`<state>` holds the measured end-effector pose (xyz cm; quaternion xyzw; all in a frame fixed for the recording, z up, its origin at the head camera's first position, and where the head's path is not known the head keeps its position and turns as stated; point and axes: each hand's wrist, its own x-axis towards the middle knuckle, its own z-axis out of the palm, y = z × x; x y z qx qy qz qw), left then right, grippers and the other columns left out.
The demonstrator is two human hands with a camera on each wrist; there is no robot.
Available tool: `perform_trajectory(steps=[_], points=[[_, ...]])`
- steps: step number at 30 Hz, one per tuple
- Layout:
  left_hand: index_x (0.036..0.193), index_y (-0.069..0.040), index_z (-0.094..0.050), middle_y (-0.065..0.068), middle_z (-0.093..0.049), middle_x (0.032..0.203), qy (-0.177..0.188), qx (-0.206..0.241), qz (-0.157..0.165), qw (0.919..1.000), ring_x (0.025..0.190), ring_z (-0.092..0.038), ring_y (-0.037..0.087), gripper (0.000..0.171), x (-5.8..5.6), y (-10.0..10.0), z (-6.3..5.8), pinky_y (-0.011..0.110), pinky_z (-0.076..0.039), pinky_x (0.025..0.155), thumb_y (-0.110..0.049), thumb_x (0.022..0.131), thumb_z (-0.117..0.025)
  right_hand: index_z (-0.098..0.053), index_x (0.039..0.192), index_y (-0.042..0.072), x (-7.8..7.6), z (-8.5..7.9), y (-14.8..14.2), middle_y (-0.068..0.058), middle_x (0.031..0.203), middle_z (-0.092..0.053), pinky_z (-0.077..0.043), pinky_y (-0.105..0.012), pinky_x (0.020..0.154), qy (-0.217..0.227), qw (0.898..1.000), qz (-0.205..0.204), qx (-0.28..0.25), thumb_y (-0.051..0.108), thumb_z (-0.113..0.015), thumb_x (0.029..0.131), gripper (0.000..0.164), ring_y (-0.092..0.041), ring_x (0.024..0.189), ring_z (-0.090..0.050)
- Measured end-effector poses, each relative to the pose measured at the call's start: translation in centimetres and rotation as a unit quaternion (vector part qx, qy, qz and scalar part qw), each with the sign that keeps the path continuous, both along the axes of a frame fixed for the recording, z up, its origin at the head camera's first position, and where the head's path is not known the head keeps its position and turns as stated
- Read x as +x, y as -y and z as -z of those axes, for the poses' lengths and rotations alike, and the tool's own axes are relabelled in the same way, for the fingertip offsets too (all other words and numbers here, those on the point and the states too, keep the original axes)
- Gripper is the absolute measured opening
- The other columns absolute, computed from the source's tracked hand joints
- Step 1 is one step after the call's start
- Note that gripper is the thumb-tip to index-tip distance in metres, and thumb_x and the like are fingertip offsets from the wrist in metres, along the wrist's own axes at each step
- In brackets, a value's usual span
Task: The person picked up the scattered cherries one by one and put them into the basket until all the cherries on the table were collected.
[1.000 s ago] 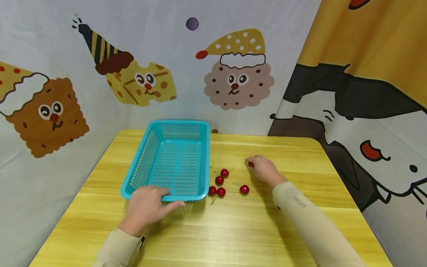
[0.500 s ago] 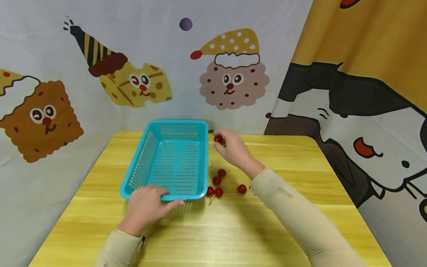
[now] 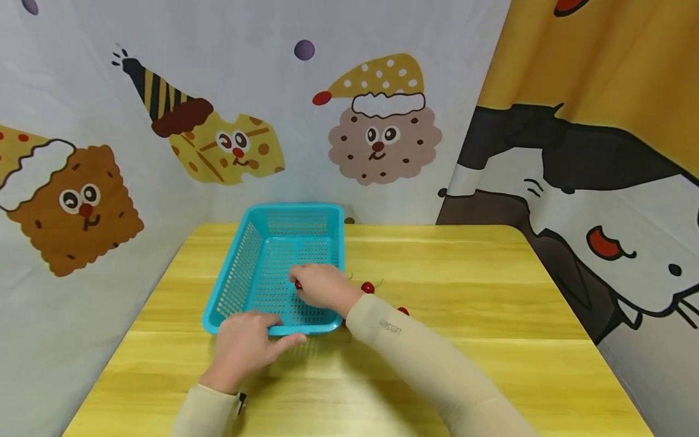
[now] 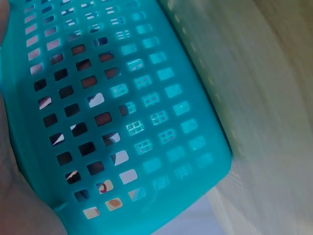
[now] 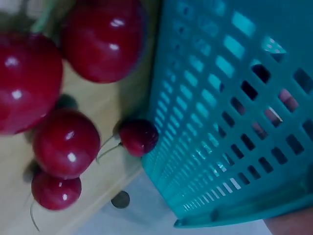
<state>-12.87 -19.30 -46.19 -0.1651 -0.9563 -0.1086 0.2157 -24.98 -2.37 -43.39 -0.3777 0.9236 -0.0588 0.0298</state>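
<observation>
A turquoise plastic basket [image 3: 297,207] with slotted sides lies on the table. My left hand [image 3: 243,349] grips its near rim, fingers over the inside and thumb along the outside. Reaching over the right side, my right hand [image 3: 323,286] pinches a red cherry [image 3: 298,284] low inside the basket, mostly covered by the fingers. Beyond the right wall, a cherry [image 3: 368,287] with a stem shows beside my forearm, and another cherry [image 3: 403,311] peeks out behind the sleeve. In the right wrist view, several cherries [image 5: 67,143] lie outside the basket wall [image 5: 195,132].
The yellow wood-grain table [image 3: 469,273] extends to the right of the basket and toward me. Behind it hangs a pale cloth [image 3: 262,36] printed with cartoon faces, and a curtain [image 3: 601,73] with a cartoon print stands at the right.
My right hand has picked up a cherry from the table at the right, lifted it leftward, and brought it over the side into the basket. The left hand keeps its hold on the rim.
</observation>
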Motion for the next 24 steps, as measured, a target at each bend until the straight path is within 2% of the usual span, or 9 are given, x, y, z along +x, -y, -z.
perform_trajectory(steps=[5,9,12,15,20,24], points=[[0.072,-0.028,-0.074,-0.007,-0.064,0.059,0.005,0.003,-0.011,0.9999,0.046,-0.053,0.016,0.054,0.08,0.25,-0.21,0.029,-0.033,0.034,-0.081,0.066,-0.067,-0.064,0.122,0.026,0.19,0.61,0.82,0.006,0.108,-0.066,-0.055,-0.032,0.067,-0.023,0.996,0.008,0.088,0.028,-0.056,0.102,0.022,-0.010,0.087,-0.058],[0.071,-0.028,-0.074,-0.007,-0.062,0.057,0.001,0.007,-0.002,1.0000,0.045,-0.052,0.016,0.051,-0.10,0.09,0.09,0.030,-0.034,0.035,-0.079,0.065,-0.070,-0.069,0.105,0.021,0.25,0.66,0.73,0.003,0.096,-0.067,-0.055,-0.033,0.062,-0.034,0.990,0.024,0.136,0.024,-0.054,0.102,0.015,-0.009,0.075,-0.057],[0.071,-0.028,-0.074,-0.007,-0.061,0.056,-0.007,0.006,-0.002,1.0000,0.045,-0.052,0.015,0.053,-0.15,0.01,0.16,0.030,-0.033,0.035,-0.080,0.064,-0.069,-0.069,0.092,0.018,0.22,0.64,0.61,0.002,0.085,-0.067,-0.054,-0.033,0.056,-0.040,0.989,0.027,0.139,0.023,-0.055,0.101,0.017,-0.009,0.064,-0.053],[0.071,-0.027,-0.074,-0.007,-0.061,0.056,-0.010,0.008,-0.005,0.9999,0.045,-0.052,0.015,0.054,-0.06,-0.02,0.06,0.029,-0.032,0.034,-0.081,0.064,-0.068,-0.068,0.085,0.018,0.12,0.74,0.62,0.003,0.081,-0.065,-0.053,-0.032,0.055,-0.039,0.990,0.027,0.132,0.023,-0.056,0.100,0.020,-0.009,0.061,-0.052],[0.072,-0.027,-0.074,-0.007,-0.062,0.057,-0.010,0.011,-0.005,0.9999,0.046,-0.053,0.015,0.054,-0.04,-0.04,-0.05,0.029,-0.032,0.034,-0.080,0.063,-0.069,-0.066,0.082,0.019,0.03,0.84,0.65,0.003,0.077,-0.063,-0.052,-0.032,0.053,-0.035,0.991,0.031,0.123,0.028,-0.058,0.099,0.021,-0.010,0.060,-0.051],[0.071,-0.027,-0.074,-0.007,-0.062,0.057,-0.009,0.009,-0.003,0.9999,0.046,-0.053,0.015,0.053,-0.16,-0.07,-0.02,0.029,-0.032,0.034,-0.079,0.063,-0.070,-0.066,0.085,0.019,0.06,0.85,0.53,0.003,0.077,-0.062,-0.053,-0.032,0.055,-0.034,0.991,0.030,0.124,0.035,-0.061,0.097,0.021,-0.009,0.061,-0.052]])
